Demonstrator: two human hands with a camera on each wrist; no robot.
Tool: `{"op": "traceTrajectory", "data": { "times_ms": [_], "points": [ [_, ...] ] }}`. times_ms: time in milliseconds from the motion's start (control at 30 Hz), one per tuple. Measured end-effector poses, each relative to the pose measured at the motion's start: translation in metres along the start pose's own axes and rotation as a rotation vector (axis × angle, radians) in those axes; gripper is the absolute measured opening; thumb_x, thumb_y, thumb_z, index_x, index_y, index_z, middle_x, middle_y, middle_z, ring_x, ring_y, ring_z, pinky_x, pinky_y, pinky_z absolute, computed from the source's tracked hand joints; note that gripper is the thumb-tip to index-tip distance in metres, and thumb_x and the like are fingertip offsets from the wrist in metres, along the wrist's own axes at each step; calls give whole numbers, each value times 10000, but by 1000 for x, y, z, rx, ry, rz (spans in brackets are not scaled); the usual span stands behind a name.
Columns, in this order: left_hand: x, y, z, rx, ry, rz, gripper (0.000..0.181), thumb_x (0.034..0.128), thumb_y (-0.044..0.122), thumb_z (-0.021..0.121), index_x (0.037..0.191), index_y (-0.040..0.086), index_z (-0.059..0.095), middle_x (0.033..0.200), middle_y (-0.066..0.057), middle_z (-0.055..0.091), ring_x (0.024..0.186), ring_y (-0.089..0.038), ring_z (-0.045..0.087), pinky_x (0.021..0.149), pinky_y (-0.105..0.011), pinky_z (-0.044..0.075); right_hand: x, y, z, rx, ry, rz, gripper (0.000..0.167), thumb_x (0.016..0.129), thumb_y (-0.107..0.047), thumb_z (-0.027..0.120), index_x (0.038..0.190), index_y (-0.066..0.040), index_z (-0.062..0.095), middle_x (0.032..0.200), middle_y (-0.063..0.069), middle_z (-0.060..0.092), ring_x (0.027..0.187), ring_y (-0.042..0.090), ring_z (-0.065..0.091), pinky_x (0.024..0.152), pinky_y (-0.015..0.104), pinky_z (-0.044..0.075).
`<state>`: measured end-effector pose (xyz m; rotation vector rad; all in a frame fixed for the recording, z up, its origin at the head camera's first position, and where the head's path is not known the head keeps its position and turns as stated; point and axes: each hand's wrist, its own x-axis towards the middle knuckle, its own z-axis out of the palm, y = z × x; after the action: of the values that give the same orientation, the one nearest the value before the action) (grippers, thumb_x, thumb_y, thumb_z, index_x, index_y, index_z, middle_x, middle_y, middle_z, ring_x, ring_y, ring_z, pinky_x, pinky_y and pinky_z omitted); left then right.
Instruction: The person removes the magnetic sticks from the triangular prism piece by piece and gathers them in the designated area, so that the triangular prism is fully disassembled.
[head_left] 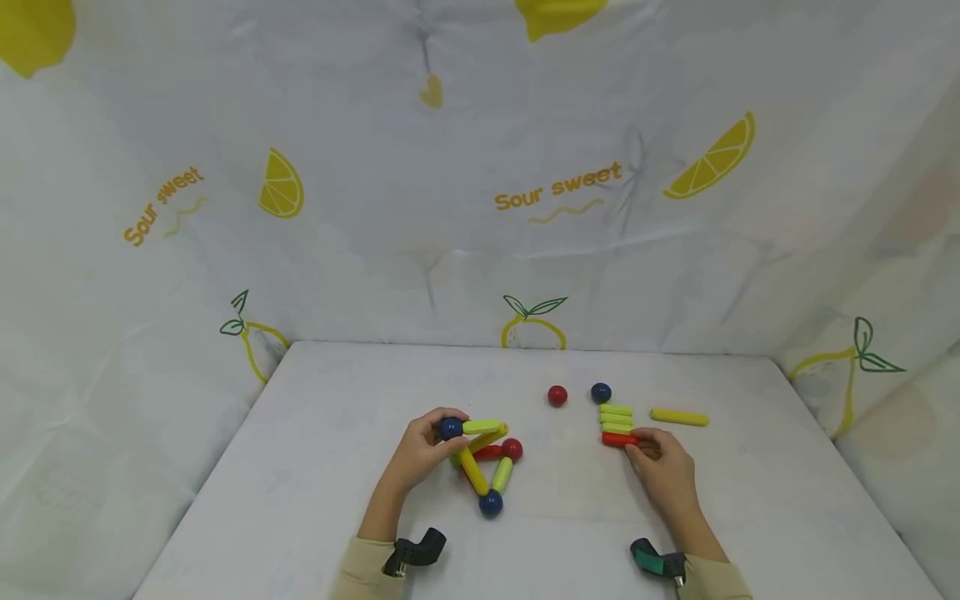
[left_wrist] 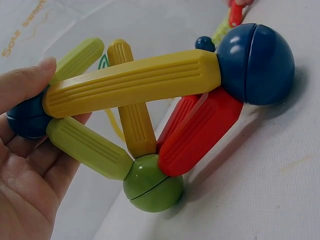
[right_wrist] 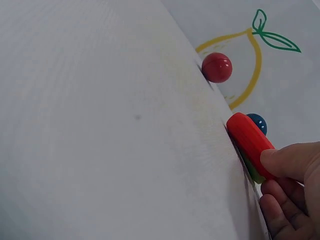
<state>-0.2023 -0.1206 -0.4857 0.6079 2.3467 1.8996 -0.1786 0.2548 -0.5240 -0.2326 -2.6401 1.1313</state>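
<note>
My left hand [head_left: 415, 457] grips a blue ball [head_left: 451, 428] at the top corner of a frame built from toy rods and balls. A long yellow rod [left_wrist: 135, 82] runs from that ball to another blue ball [left_wrist: 256, 65] on the table. Lower down, short red rods [left_wrist: 200, 132] meet a green ball [left_wrist: 153, 183], and a red ball [head_left: 512, 449] sits at the far corner. With thumb and fingers my right hand [head_left: 667, 471] pinches a short red rod [right_wrist: 250, 142]. This rod lies beside a row of short light-green rods [head_left: 617, 420].
Behind the green rods are a loose blue ball [head_left: 601, 392] and a loose red ball [head_left: 557, 396]. A long yellow rod [head_left: 679, 417] lies to their right. The white table [head_left: 247, 500] ends at a printed cloth backdrop [head_left: 420, 275].
</note>
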Motion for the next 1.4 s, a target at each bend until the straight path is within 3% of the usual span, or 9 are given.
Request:
{"op": "traceTrajectory", "data": {
  "times_ms": [233,467,600,700,833,933,1033,1267,1400],
  "points": [
    [0,2,1,15,2,-37,298,874,63,661,1163,33,593,1211,-172,592,1049,-245,587,906,-179,480,1,2,2,-16,22,8,283,869,-111,664,1118,8,605,1065,169,622,934,281,641,786,344,549],
    [-5,28,0,26,-15,-30,287,879,46,646,1158,9,590,1204,-191,592,1066,-265,591,929,-213,487,0,-1,0,37,22,72,377,908,-146,612,1242,13,536,1201,201,558,1106,352,570,939,484,473],
    [-6,33,0,21,-15,-20,280,878,31,642,1152,3,590,1195,-201,592,1066,-316,590,925,-204,484,-1,-4,-2,85,25,68,412,918,-162,600,1290,-7,513,1268,194,546,1181,349,531,992,487,431],
    [-6,34,0,21,-14,-24,279,876,30,643,1149,2,590,1194,-207,591,1064,-329,588,918,-187,479,-1,-5,-2,103,34,45,414,918,-181,608,1296,-37,521,1292,153,555,1204,305,530,1006,415,426],
    [-6,32,0,25,-14,-24,279,877,37,646,1149,10,592,1195,-201,591,1060,-300,588,913,-177,474,-2,-7,-2,127,31,-10,427,913,-223,632,1293,-55,533,1302,112,569,1192,268,543,941,92,411],
    [-6,31,0,25,-13,-20,282,875,32,646,1152,12,593,1198,-193,592,1061,-280,586,916,-181,475,-3,-14,-3,186,7,-72,438,900,-216,655,1280,-34,539,1291,133,579,1173,292,545,870,-36,324],
    [-6,31,0,25,-12,-26,289,876,34,646,1158,1,592,1204,-191,592,1067,-275,587,921,-187,476,-5,-24,-3,220,-37,-119,450,886,-194,673,1280,-26,536,1284,155,585,1164,301,559,884,-20,326],
    [-6,31,-1,38,-25,-33,334,882,68,650,1191,-34,573,1233,-191,585,1078,-273,584,930,-204,481,-10,-47,7,326,-146,-147,442,872,-123,680,1279,-19,542,1286,171,585,1164,103,571,896,41,401],
    [-6,32,-1,44,-23,-37,338,881,73,652,1193,-33,574,1229,-186,588,1064,-253,586,920,-193,480,-12,-59,18,386,-217,-174,445,873,-92,672,1287,-11,532,1292,180,578,1189,188,563,918,65,401]
  ]
}}
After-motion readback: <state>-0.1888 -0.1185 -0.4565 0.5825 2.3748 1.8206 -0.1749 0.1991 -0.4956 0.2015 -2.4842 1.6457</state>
